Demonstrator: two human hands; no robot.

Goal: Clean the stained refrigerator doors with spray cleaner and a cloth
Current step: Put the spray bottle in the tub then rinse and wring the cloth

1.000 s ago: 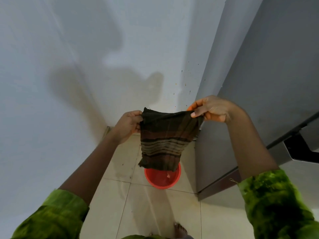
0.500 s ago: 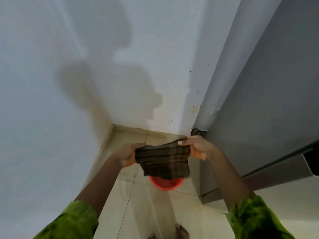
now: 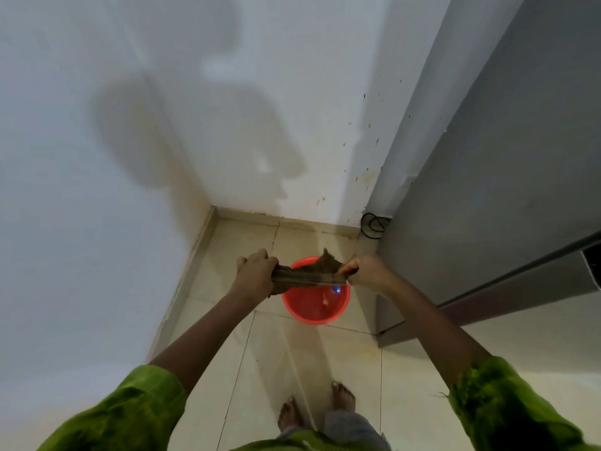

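1. Cloth (image 3: 310, 277): dark brown with faint stripes, pulled out into a narrow band between both hands. It is held in the air over the far half of the basin. One loose corner stands up at 12 o'clock, near the right hand.
2. Left hand (image 3: 257, 275): at the cloth's 9 o'clock end, fingers curled tight round the bunched fabric, back of the hand facing the camera.
3. Right hand (image 3: 367, 274): at the cloth's 3 o'clock end, fingers closed on the fabric with the thumb on top.
4. Red plastic basin (image 3: 314, 309): round, standing on the floor directly under the cloth. A small bluish glint shows inside it at 2 o'clock. Whether it holds water cannot be told.
5. Refrigerator (image 3: 507, 196): grey body, at 3 o'clock from the basin and close beside it. A dark seam runs across the lower part of its front.
6. Black cable (image 3: 372, 225): looped on the floor at 1 o'clock from the basin, in the corner between wall and refrigerator.
7. Wall (image 3: 97, 222): white, from 9 to 12 o'clock. It carries the person's shadow, and small coloured specks sit near the refrigerator edge.
8. Floor (image 3: 292, 359): cream tiles.
9. Bare feet (image 3: 343, 397): two, at 6 o'clock from the basin and well apart from it.
10. Green sleeves (image 3: 130, 415): one on each forearm, at the lower corners of the view.
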